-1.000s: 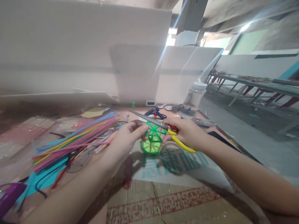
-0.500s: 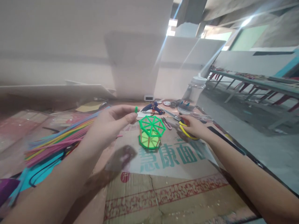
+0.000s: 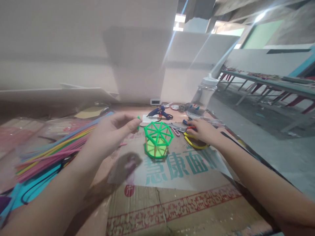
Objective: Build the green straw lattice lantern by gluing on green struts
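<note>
While clutter crowds most of the desk [image 3: 128, 110], the middle is covered by cardboard [image 3: 137, 226] with a pale printed sheet [image 3: 183, 184] over it. Bundle of coloured strips [image 3: 56, 155] lies at the left, behind the left forearm; clear jar [image 3: 205, 95] stands at the far right.

Left hand [image 3: 116, 127] is raised left of centre, thumb and index fingertip pinched on a small green piece. Right hand [image 3: 203, 131] is low at the right, fingers part curled over the handles of yellow-handled scissors [image 3: 182, 129]; can't tell how firm that grip is. Green lattice frame [image 3: 157, 133] sits upright on the sheet between the hands, touched by neither. Glue gun [image 3: 157, 111] lies behind it; pink snips [image 3: 176, 131] just to its right, near the blades.

Risks, as judged: scissor tips could knock the frame or tangle with the snips if the right hand swings left, gap being tight. Frame looks light, joints likely weak, so a sleeve or wrist bump could tip it. Small green piece [image 3: 138, 117], mostly hidden by fingertips, could slip out and get lost, given so little to hold.
</note>
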Demonstrator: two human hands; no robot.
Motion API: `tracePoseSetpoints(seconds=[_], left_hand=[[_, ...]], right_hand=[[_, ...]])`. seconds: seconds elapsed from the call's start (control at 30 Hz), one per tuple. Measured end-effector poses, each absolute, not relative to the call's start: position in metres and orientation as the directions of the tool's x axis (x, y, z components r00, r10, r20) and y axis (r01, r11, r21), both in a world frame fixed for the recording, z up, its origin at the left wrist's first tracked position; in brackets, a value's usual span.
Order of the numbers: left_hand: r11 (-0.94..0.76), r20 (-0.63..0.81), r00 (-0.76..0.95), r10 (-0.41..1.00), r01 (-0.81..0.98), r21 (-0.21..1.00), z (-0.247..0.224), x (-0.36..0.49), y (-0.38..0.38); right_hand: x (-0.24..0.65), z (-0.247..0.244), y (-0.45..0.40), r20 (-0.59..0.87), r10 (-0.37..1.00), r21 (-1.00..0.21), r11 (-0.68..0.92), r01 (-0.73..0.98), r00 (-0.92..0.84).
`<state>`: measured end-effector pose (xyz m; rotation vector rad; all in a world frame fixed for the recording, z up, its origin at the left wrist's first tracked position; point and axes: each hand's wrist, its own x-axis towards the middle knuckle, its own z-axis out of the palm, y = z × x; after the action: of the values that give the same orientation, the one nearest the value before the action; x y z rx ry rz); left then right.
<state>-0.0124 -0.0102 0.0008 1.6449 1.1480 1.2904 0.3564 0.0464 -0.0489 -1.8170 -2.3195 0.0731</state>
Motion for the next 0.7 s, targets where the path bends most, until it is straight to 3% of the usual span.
tracePoseSetpoints(seconds=[0.17,0.43,0.7], left_hand=[[-0.363,0.319,0.213,0.923,0.218,0.906,0.003,-0.01,-0.01],[-0.353,0.29,0.235,0.928,0.299,0.887,0.003,-0.017,-0.01],[-0.439,0.21,0.452,0.867,0.493,0.751,0.007,-0.017,-0.012]], right_hand=[[0.332,-0.027,0.092,0.164,0.961,-0.299,0.263,0.917,-0.222],[0.287,-0.054,0.173,-0.01,0.973,-0.551,0.186,0.814,-0.229],[0.264,-0.067,0.169,-0.055,0.977,-0.602,0.134,0.787,-0.208]])
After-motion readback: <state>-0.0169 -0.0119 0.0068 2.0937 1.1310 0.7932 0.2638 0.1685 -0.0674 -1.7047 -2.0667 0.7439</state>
